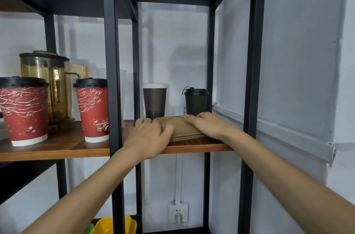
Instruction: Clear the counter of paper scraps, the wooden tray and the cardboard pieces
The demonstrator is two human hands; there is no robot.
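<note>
A flat stack of brown cardboard pieces (pixel 180 127) lies on the wooden shelf (pixel 192 147) of a black metal rack, between two uprights. My left hand (pixel 148 137) grips the stack's left edge, thumb on top and fingers curled along the side. My right hand (pixel 207 125) rests on its right side, fingers spread over the top. The counter, the paper scraps and the wooden tray are out of view.
Just behind the stack stand a brown cup with a white lid (pixel 154 100) and a dark cup with a black lid (pixel 196 102). Two red paper cups (pixel 24 111) (pixel 93 109) and an amber pitcher (pixel 51 80) fill the left bay. Black uprights (pixel 113 80) (pixel 251 80) frame the opening.
</note>
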